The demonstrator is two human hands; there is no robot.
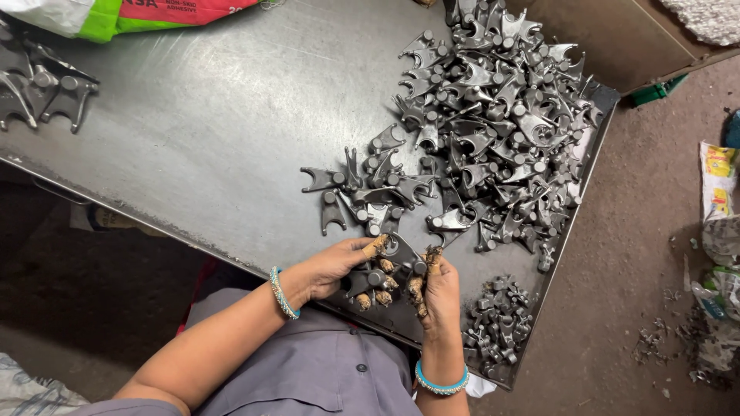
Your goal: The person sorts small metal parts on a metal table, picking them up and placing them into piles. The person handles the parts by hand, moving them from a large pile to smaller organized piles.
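Both hands met at the steel table's (193, 131) near edge: the left hand (327, 270) and right hand (435, 289) pinched a dark forked metal part (385, 266) between taped fingertips. Just beyond lay a big heap of like parts (501, 115); a smaller pile (493, 323) sat right.

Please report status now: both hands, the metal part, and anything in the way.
Left hand and right hand both grip one forked metal part. Held over tray edge. Big parts pile just beyond, not blocking.
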